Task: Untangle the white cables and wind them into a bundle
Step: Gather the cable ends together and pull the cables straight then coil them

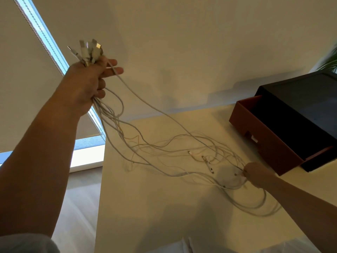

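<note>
My left hand [90, 83] is raised high at the upper left and grips several white cables [155, 148] just below their plug ends [91, 51], which stick up out of the fist. The cables hang down from it and trail in loose, crossing strands across the cream table [145, 207]. A few free connector ends [208, 162] lie on the table among the strands. My right hand [255, 175] rests low on the table at the right and pinches cable strands at the far end of the tangle.
An open box with reddish-brown walls [264, 141] and a dark inside stands at the table's right back corner. The table's left edge drops to a wooden floor [76, 207]. A window with blinds [45, 39] is on the left, a plant leaf at the far right.
</note>
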A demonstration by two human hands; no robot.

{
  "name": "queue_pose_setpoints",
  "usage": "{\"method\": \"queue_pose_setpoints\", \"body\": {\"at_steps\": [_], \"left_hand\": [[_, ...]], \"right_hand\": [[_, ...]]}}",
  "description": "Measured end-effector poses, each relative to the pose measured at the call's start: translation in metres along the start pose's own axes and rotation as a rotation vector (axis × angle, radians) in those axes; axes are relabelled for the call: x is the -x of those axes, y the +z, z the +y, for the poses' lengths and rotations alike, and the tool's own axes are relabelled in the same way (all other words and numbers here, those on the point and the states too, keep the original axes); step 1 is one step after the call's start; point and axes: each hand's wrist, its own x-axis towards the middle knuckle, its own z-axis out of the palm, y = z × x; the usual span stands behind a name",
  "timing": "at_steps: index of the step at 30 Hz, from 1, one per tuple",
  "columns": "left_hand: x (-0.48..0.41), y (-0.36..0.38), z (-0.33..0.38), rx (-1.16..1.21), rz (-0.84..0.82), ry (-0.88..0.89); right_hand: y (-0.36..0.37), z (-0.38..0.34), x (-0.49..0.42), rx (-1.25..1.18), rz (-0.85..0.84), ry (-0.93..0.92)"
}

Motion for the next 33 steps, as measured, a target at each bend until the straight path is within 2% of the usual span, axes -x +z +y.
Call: {"method": "queue_pose_setpoints", "body": {"at_steps": [3, 6, 9, 11, 14, 16, 21, 25, 28, 31, 33], "left_hand": [[0.003, 0.001, 0.001, -0.045, -0.064, -0.107], [0.006, 0.008, -0.004, -0.002, -0.063, -0.108], [0.012, 0.019, -0.002, 0.136, -0.039, -0.069], [0.019, 0.029, 0.001, 0.223, -0.043, -0.056], [0.031, 0.042, 0.006, 0.304, -0.051, -0.037], [0.039, 0.048, 0.01, 0.348, -0.054, -0.019], [0.055, 0.058, 0.013, 0.446, -0.009, 0.014], [0.06, 0.058, 0.015, 0.53, 0.024, 0.013], [0.061, 0.06, 0.016, 0.569, 0.034, 0.026], [0.06, 0.062, 0.014, 0.55, 0.052, 0.043], [0.057, 0.06, 0.012, 0.512, 0.084, 0.059]], "right_hand": [[-0.015, -0.013, 0.005, -0.209, 0.053, -0.056], [-0.044, -0.05, 0.019, -0.489, 0.282, -0.178], [-0.075, -0.101, 0.045, -0.736, 0.547, -0.451], [-0.096, -0.135, 0.067, -0.763, 0.655, -0.674], [-0.121, -0.177, 0.102, -0.803, 0.624, -0.913], [-0.133, -0.197, 0.117, -0.862, 0.614, -0.995], [-0.139, -0.224, 0.122, -0.966, 0.61, -0.921], [-0.139, -0.228, 0.125, -1.168, 0.672, -0.801], [-0.141, -0.229, 0.124, -1.195, 0.668, -0.786], [-0.142, -0.226, 0.123, -1.162, 0.568, -0.85], [-0.143, -0.22, 0.124, -1.168, 0.431, -0.921]]}}
